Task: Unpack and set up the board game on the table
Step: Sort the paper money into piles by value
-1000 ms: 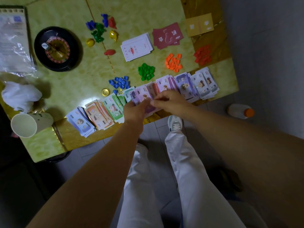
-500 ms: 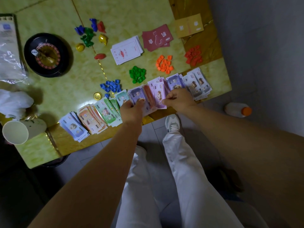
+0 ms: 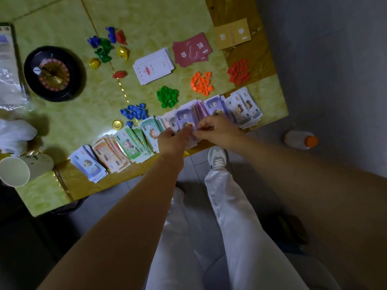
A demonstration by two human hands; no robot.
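Between the left hand [image 3: 172, 141] and right hand [image 3: 218, 130], both pinching them, the purple notes [image 3: 184, 117] sit at the counter [image 3: 146, 17] edge; money-sorting seems underway, and next they likely need squaring into a pile.

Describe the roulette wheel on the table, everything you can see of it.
The roulette wheel is a round toy with a wide, glossy black rim that looks like plastic. Inside the rim is a ring of red and dark numbered pockets, and the hub is gold-coloured. A white die with dark pips rests on the wheel's left side. The wheel lies flat on the green marbled table, towards its far left, right beside clear plastic wrapping.
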